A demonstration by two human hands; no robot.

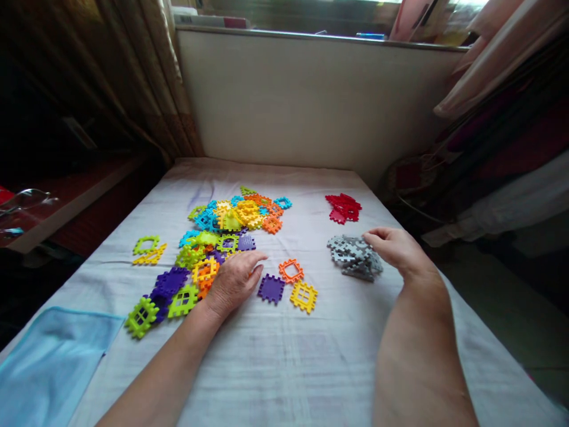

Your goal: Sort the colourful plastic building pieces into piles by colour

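My left hand (pixel 237 277) rests over the right side of a mixed pile of notched plastic pieces (pixel 226 216), its fingers slightly bent and apart. Whether anything lies under its palm is hidden. A purple square (pixel 271 289), an orange frame (pixel 291 271) and a yellow window piece (pixel 304 296) lie just right of it. At the right edge of a heap of grey pieces (pixel 353 255) is my right hand (pixel 393 246), its thumb and fingers pinched together; what they hold, if anything, is too hidden to name. Beyond the grey heap sit several red pieces (pixel 344 208).
A white cloth covers the table (pixel 275 367). A light blue cloth (pixel 57 356) lies at the front left corner. A green frame (pixel 146 244) and a yellow piece (pixel 150 255) sit apart at the left. A pale panel (pixel 288 101) stands behind the table, between curtains.
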